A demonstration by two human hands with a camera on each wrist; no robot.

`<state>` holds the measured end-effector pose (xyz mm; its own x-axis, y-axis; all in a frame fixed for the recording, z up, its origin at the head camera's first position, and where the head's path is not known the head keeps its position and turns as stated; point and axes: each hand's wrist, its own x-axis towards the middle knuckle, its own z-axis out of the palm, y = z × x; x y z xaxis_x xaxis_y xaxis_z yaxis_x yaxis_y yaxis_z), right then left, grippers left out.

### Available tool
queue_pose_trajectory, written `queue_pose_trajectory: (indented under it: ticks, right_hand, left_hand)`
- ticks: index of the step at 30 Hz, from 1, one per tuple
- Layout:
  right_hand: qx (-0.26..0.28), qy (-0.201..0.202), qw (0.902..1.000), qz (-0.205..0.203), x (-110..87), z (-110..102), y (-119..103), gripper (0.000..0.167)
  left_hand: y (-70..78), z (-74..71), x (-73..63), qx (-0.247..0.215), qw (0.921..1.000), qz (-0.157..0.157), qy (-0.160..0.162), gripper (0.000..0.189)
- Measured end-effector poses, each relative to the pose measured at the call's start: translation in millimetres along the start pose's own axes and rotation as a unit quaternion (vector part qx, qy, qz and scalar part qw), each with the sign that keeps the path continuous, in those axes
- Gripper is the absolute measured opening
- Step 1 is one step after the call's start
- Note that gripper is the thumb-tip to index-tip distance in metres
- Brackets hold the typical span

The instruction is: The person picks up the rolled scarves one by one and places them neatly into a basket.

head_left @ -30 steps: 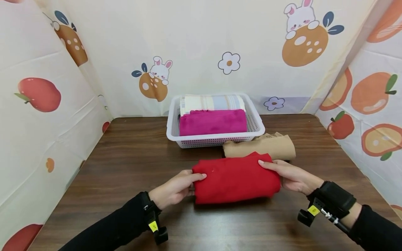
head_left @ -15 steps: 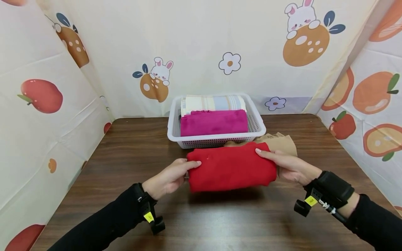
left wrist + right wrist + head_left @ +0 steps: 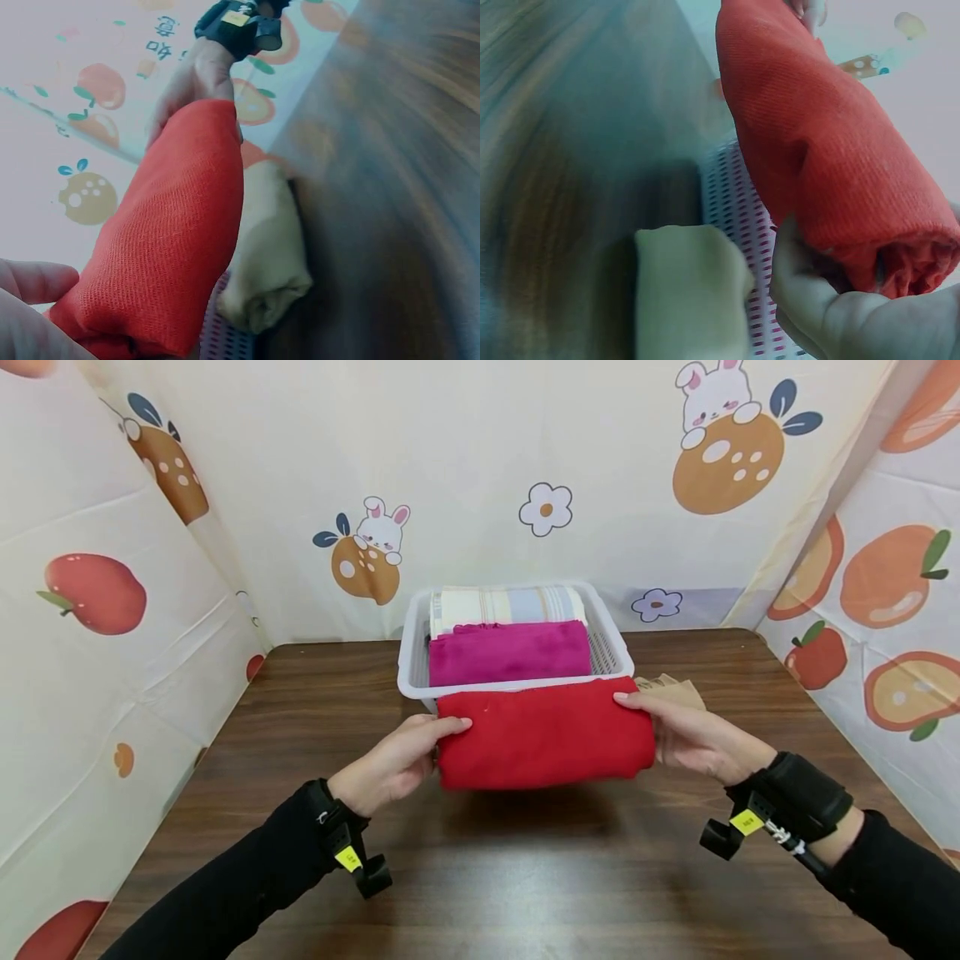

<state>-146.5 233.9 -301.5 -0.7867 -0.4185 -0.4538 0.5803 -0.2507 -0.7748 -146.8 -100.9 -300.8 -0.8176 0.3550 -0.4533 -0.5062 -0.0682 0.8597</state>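
A folded red cloth is held up off the table by both hands, one at each end. My left hand grips its left end, thumb on top. At the right end my right hand pinches it the same way; in the right wrist view the fingers wrap beneath the rolled edge of the red cloth. Just behind it stands a white plastic basket, whose front wall the cloth partly hides. Inside lie a folded magenta cloth and, behind that, a striped cream and blue cloth.
A rolled beige cloth lies on the wooden table at the basket's front right, mostly covered by the red cloth in the head view. Printed curtains rise at the back and both sides.
Both hands have lifted the red cloth and carried it away from me toward the basket, slightly to the left. It now overlaps the basket's front edge in the head view.
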Motion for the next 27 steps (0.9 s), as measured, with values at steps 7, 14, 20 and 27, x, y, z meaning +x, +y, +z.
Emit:
queue_pose_trajectory:
  ticks: [7, 14, 20, 27]
  right_hand:
    - [0.005, -0.027, 0.9992, -0.029, 0.9, 6.1, -18.0, 0.029]
    - [-0.001, -0.032, 0.9985, -0.044, 0.0, 14.2, -35.3, 0.044]
    - [0.0, -0.024, 0.9981, -0.056, 7.7, 17.8, -48.2, 0.043]
    - [0.005, -0.024, 0.9972, -0.07, 18.9, 21.8, -62.9, 0.04]
  left_hand:
    - [17.6, -2.8, -2.6, -0.029, 0.9993, 0.02, -0.011, 0.037]
    - [30.3, -7.9, -2.4, -0.068, 0.9967, 0.033, -0.03, 0.043]
    - [44.1, -10.7, -0.5, -0.076, 0.9953, 0.049, -0.036, 0.046]
    - [59.7, -14.4, 5.0, -0.079, 0.9947, 0.063, -0.021, 0.045]
